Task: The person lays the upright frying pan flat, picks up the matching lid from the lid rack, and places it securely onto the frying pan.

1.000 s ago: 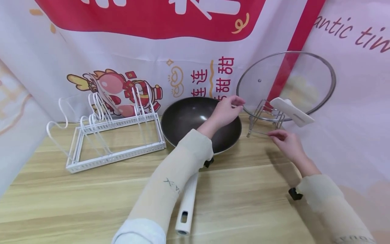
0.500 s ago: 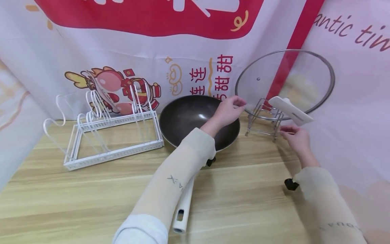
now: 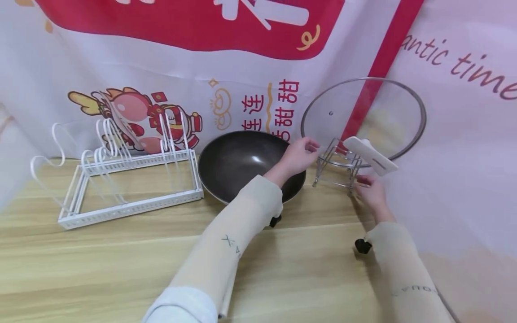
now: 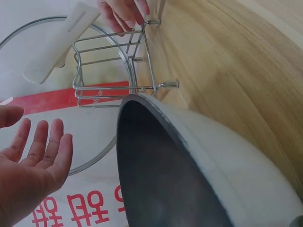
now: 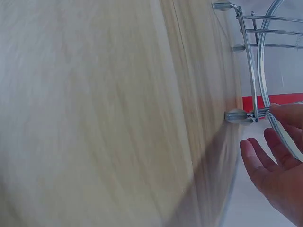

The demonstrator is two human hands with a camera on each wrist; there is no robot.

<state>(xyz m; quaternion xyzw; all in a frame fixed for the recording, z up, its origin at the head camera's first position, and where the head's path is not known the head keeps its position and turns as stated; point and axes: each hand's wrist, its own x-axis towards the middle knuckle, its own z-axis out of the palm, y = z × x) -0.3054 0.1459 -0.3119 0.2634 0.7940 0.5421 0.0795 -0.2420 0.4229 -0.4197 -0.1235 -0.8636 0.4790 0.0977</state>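
A wire rack (image 3: 338, 162) holds a large glass lid (image 3: 379, 121) upright and a white spatula (image 3: 369, 154) tilted at its front. My right hand (image 3: 371, 193) is at the rack's right front leg; in the right wrist view the thumb of the right hand (image 5: 279, 165) touches the wire (image 5: 251, 61) near its foot, other fingers loosely bent. My left hand (image 3: 298, 156) hovers over the right rim of a dark wok (image 3: 242, 166), left of the rack. In the left wrist view the left hand (image 4: 35, 165) has its fingers spread, holding nothing, beside the wok (image 4: 165, 175).
A white rack (image 3: 133, 208) with upright loops stands on the wooden table (image 3: 121, 269) at the left. The wok's pale handle (image 3: 229, 291) points toward the front, mostly under the left sleeve (image 3: 226, 242). A printed cloth (image 3: 181, 63) hangs behind everything.
My right hand let go of the rack's lower front, moved right, then came back to its right leg. The left hand stays near the wok's rim. The head view has shifted slightly.
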